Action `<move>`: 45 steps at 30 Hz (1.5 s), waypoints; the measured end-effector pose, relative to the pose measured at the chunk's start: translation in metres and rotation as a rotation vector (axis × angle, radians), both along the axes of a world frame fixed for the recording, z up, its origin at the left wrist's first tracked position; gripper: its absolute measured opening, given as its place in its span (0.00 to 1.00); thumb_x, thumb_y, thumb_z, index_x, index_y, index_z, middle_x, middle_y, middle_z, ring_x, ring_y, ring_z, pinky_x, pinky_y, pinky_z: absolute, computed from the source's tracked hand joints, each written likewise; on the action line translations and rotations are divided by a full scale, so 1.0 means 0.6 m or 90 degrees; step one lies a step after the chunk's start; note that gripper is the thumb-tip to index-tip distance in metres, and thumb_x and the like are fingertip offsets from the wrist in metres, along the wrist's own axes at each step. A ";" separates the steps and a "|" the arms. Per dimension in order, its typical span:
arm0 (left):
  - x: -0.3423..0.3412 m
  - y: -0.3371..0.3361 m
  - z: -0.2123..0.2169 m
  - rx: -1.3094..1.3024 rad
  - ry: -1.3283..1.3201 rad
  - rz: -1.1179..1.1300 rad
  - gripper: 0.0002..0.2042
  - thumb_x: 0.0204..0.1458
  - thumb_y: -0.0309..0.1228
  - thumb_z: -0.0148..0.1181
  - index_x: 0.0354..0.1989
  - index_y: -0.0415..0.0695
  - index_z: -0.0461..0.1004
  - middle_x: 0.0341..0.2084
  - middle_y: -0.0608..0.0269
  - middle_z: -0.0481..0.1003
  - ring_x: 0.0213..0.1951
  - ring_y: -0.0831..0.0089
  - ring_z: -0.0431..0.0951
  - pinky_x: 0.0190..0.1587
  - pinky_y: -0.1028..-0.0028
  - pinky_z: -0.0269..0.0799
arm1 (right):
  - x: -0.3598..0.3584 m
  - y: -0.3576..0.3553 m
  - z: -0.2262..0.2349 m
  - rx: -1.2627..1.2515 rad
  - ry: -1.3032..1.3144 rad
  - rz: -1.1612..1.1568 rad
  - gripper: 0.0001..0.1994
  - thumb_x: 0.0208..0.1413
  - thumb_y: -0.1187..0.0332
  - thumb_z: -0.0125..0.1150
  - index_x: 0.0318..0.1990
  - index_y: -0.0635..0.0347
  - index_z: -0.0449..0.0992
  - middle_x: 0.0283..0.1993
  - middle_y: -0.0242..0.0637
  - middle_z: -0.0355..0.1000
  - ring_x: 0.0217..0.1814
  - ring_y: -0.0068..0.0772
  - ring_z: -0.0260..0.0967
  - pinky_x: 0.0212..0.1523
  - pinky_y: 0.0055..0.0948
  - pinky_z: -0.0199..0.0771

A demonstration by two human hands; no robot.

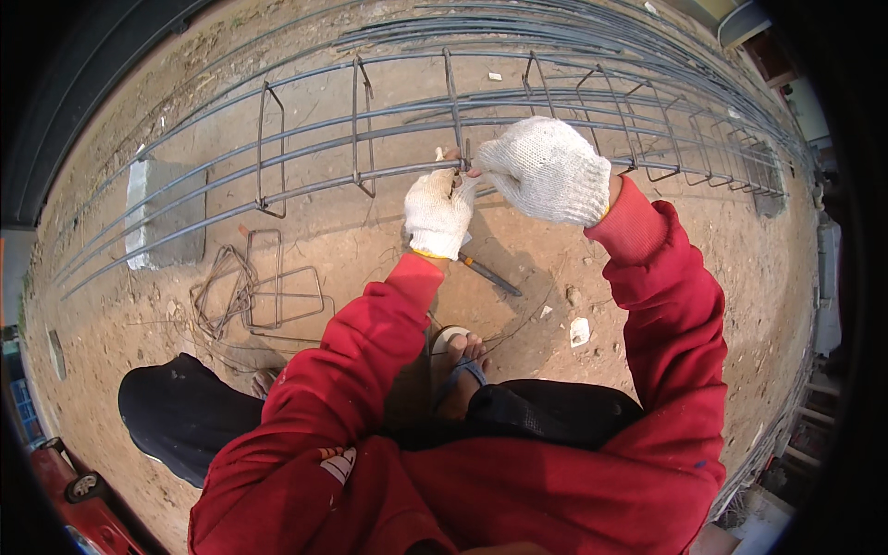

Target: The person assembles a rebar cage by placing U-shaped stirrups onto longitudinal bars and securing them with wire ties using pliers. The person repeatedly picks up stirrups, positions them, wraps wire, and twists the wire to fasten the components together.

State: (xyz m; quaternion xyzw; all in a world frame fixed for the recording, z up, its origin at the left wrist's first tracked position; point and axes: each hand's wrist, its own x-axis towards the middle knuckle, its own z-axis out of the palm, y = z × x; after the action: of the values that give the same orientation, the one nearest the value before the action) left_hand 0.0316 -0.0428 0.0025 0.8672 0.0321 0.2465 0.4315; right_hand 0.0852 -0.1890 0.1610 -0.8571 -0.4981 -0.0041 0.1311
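Both my hands wear white knit gloves and meet at one joint of a long rebar cage (314,143). My left hand (437,213) grips the near lower bar from below, where an upright stirrup (455,102) crosses it. My right hand (546,169) is closed just to the right of that crossing, pinching at the same joint; what lies between its fingers is hidden. A thin tie wire seems to sit at the crossing, but it is too small to be sure. My red sleeves reach in from below.
Several loose bent stirrups (264,291) lie on the dirt to the left. A concrete block (166,213) props the cage. A slim tool (490,276) lies on the ground below my hands. My sandalled foot (458,361) is near it. A red object (83,504) sits at the lower left.
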 end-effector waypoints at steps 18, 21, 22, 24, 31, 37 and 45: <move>0.001 0.002 0.000 0.005 -0.042 -0.027 0.14 0.53 0.39 0.63 0.25 0.39 0.75 0.21 0.47 0.73 0.26 0.51 0.75 0.29 0.61 0.69 | -0.013 -0.067 -0.130 -0.077 -0.365 0.035 0.25 0.49 0.66 0.56 0.58 0.56 0.73 0.21 0.28 0.68 0.28 0.33 0.68 0.39 0.38 0.67; 0.002 0.007 0.015 0.028 -0.024 -0.039 0.16 0.54 0.40 0.63 0.24 0.39 0.74 0.19 0.48 0.72 0.24 0.51 0.73 0.28 0.62 0.68 | -0.012 -0.069 -0.149 -0.065 -0.391 0.028 0.24 0.50 0.65 0.56 0.57 0.56 0.74 0.21 0.28 0.68 0.28 0.33 0.68 0.40 0.39 0.66; 0.000 0.010 0.022 0.025 -0.024 -0.050 0.17 0.54 0.41 0.63 0.24 0.39 0.74 0.18 0.48 0.71 0.23 0.51 0.72 0.27 0.62 0.67 | -0.012 -0.070 -0.155 -0.062 -0.400 0.024 0.23 0.50 0.65 0.56 0.56 0.56 0.74 0.21 0.28 0.68 0.28 0.33 0.68 0.41 0.39 0.66; -0.005 0.016 0.037 0.005 0.024 -0.088 0.19 0.56 0.42 0.62 0.22 0.39 0.74 0.16 0.48 0.70 0.20 0.52 0.70 0.26 0.63 0.66 | -0.011 -0.070 -0.165 -0.055 -0.380 0.000 0.22 0.50 0.65 0.56 0.55 0.55 0.75 0.22 0.28 0.68 0.28 0.33 0.68 0.41 0.39 0.66; -0.001 0.016 0.051 -0.032 0.048 -0.062 0.23 0.58 0.45 0.62 0.20 0.37 0.73 0.14 0.47 0.67 0.17 0.52 0.66 0.23 0.62 0.62 | -0.020 -0.064 -0.163 -0.108 -0.382 -0.034 0.17 0.52 0.62 0.59 0.49 0.52 0.78 0.27 0.29 0.72 0.35 0.37 0.70 0.49 0.46 0.67; -0.001 0.010 0.039 0.003 0.021 -0.047 0.21 0.57 0.44 0.63 0.20 0.37 0.74 0.15 0.45 0.69 0.19 0.50 0.68 0.23 0.60 0.64 | -0.035 -0.078 -0.088 0.043 -0.340 -0.181 0.27 0.42 0.52 0.70 0.50 0.54 0.77 0.38 0.31 0.75 0.48 0.42 0.71 0.61 0.51 0.62; -0.001 0.010 0.042 0.007 0.016 -0.045 0.19 0.57 0.43 0.62 0.23 0.37 0.76 0.17 0.45 0.71 0.21 0.49 0.73 0.25 0.60 0.67 | 0.044 -0.005 -0.117 -0.154 -0.219 -0.191 0.11 0.46 0.57 0.65 0.31 0.53 0.76 0.29 0.36 0.76 0.37 0.39 0.78 0.39 0.42 0.72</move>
State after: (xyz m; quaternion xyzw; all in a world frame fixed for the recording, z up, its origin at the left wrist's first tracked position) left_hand 0.0311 -0.0368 0.0279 0.8734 0.0055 0.2200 0.4344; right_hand 0.1116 -0.1923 0.0909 -0.9176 -0.3773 -0.1096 -0.0608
